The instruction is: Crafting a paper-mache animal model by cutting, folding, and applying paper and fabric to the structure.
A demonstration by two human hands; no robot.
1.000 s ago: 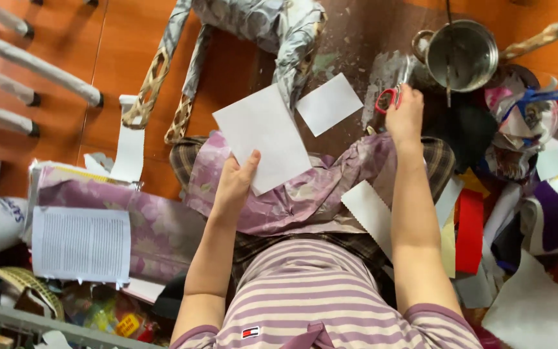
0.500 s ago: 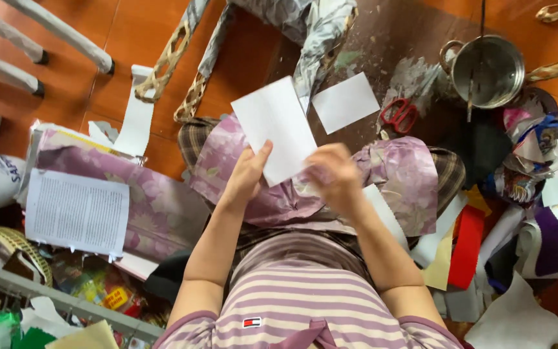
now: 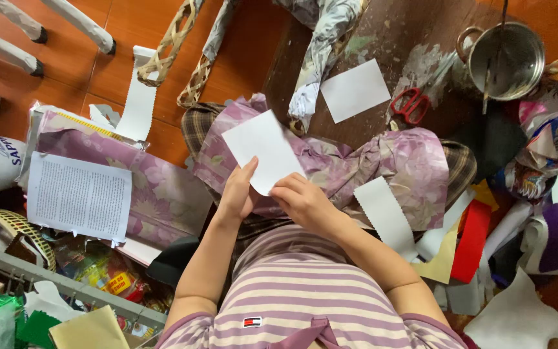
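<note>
White paper sheet (image 3: 263, 150), blank, flat, rectangular, tilted, left hand (image 3: 237, 194) and right hand (image 3: 301, 200) both pinching its lower edge

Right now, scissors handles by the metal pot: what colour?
Red scissors handles, clearest in the head view.

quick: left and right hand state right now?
Left hand: closed on the lower left edge of the white paper sheet.
Right hand: fingers pinching the same sheet's bottom edge.
</note>
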